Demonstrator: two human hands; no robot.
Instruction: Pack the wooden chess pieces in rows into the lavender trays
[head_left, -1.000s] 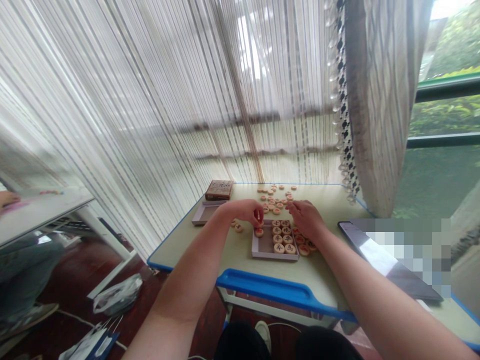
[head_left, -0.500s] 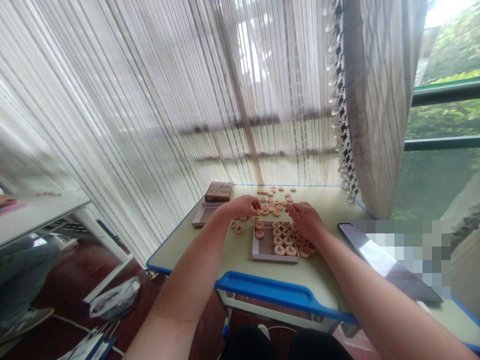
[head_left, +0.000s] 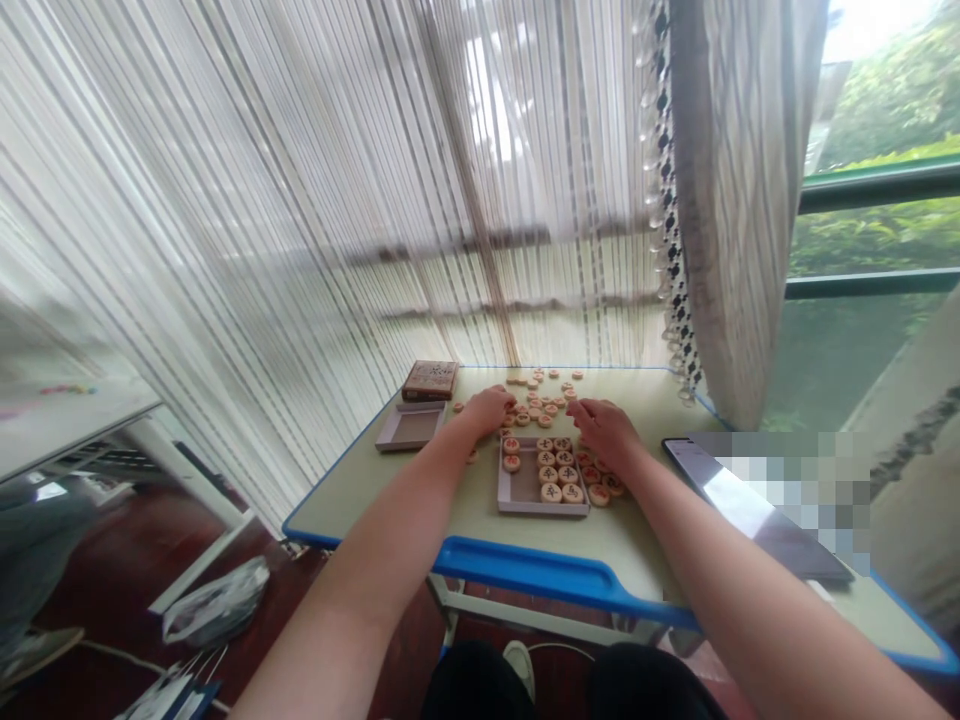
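Reaching beyond boxed red discs (head_left: 511,463), left hand (head_left: 491,405) and right hand (head_left: 607,430) are curling fingers near loose discs (head_left: 546,422), grips unclear.

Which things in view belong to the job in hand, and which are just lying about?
In use:
- pale round wooden discs
- shallow greyish cardboard tray holding ten
- empty matching tray, probably
- brown printed cardboard box, probably

Lying about:
- flat dark-edged glossy tablet
- crumpled translucent plastic bag

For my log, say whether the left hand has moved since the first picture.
Yes: the left hand went from the tray of pieces toward the table's far edge.
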